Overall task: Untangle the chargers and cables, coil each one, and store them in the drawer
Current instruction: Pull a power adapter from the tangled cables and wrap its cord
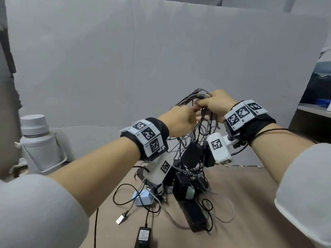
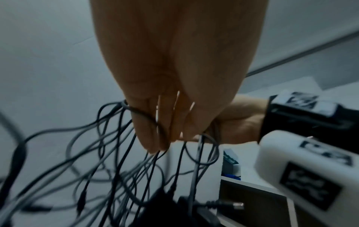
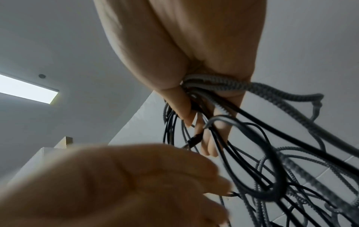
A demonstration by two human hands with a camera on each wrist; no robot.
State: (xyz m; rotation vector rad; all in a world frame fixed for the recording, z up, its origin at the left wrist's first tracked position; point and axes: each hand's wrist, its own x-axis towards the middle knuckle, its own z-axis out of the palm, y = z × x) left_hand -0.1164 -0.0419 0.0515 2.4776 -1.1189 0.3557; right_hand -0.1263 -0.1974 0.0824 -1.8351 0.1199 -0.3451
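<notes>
Here, a tangle of cables [image 1: 200,122] is held up above the brown tabletop [image 1: 250,203], its black adapters [image 1: 191,154] dangling, others still lying below. The top of the bundle is gripped by the right hand [image 1: 215,104], fingers curled round many strands. One thin black cable is hooked by the left hand [image 1: 180,120], fingers curled. A grey flask [image 1: 38,142] stands at far left.
</notes>
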